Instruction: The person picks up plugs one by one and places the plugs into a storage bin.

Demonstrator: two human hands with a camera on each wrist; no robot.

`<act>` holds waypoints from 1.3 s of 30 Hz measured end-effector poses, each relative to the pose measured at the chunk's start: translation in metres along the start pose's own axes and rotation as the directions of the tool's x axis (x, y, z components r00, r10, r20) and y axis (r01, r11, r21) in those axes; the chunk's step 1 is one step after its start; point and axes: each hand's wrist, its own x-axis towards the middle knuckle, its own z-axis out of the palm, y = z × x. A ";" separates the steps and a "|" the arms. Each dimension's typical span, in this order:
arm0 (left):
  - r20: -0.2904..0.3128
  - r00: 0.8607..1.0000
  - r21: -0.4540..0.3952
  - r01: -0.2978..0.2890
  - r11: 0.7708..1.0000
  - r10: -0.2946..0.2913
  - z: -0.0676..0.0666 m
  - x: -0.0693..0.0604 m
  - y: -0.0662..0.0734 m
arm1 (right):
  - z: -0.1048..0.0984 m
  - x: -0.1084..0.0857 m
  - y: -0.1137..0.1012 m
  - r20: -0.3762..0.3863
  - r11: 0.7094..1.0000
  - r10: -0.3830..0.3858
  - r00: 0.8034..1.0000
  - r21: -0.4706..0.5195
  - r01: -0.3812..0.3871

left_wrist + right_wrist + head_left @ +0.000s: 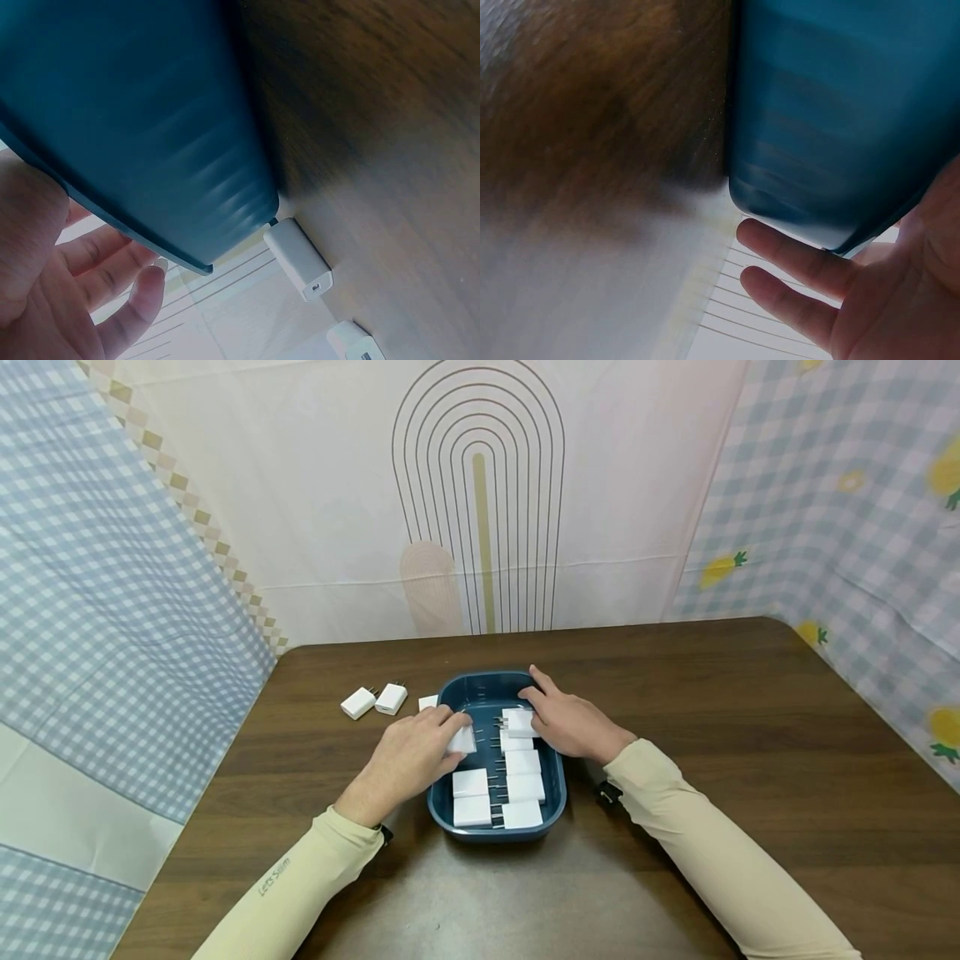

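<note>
The left sleeve point(300, 881) bears small writing, seemingly "Lets Slim". The left hand point(408, 753) pinches a white charger point(462, 741) inside the tub point(497, 835), at its left side. The right hand point(576, 724) reaches over the right rim, two fingers point(799, 260) straight outside it — whether it grips the upper charger point(519, 724) beside it, I cannot tell. Three chargers point(358, 703) lie on the desk point(750, 735) — left of the tub.

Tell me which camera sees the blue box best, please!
The head view, because it looks down into the blue box and shows most of its rim and the white plugs inside. The left wrist and right wrist views each show only part of its outer wall and edge, not the inside.
</note>
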 end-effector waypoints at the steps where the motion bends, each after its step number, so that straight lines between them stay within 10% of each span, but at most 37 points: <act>1: 0.001 1.000 -0.001 0.000 1.000 0.000 0.000 0.000 0.000 | 0.000 0.000 0.000 0.000 1.000 0.000 1.000 0.000 0.000; 39: 0.053 0.999 -0.015 0.011 1.000 -0.010 -0.001 0.001 0.001 | 0.001 0.001 0.002 -0.007 1.000 -0.004 1.000 -0.001 0.004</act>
